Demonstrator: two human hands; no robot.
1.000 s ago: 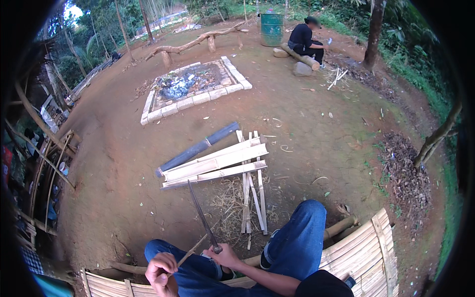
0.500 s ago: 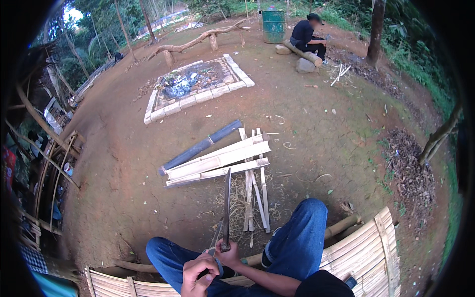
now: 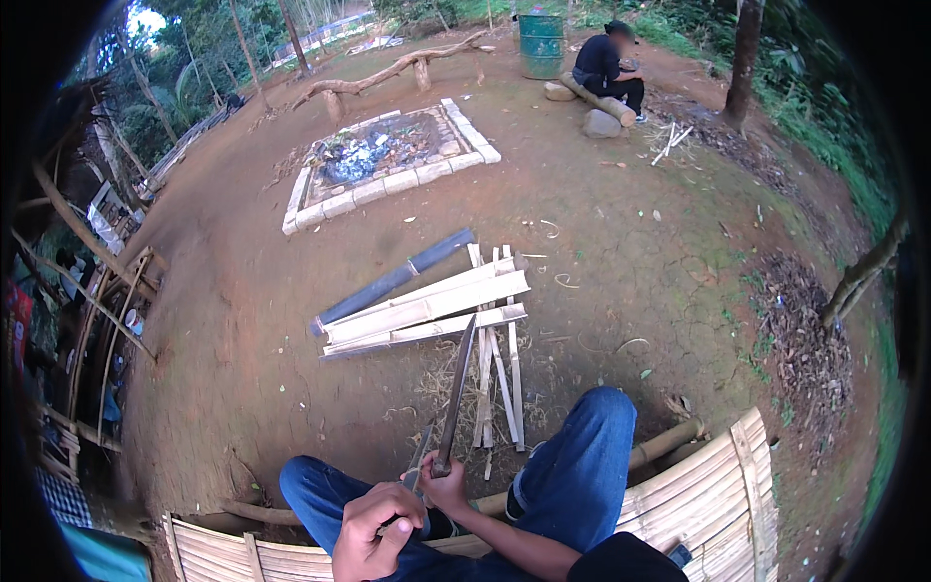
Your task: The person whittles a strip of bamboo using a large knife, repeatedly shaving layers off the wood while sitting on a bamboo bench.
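The knife blade looks dark metal, the split bamboo smooth, the jeans matt denim.

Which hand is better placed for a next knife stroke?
Probably the right: the right hand holds the knife by its handle, while the left hand appears busy with a thin strip.

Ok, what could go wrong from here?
The left hand sits right beside the right hand, which grips a long knife, so a slip might cut its fingers. The thin strip at the hands could twist or splinter. With the blade pointing out between bent knees, a sideways swing might catch the jeans.
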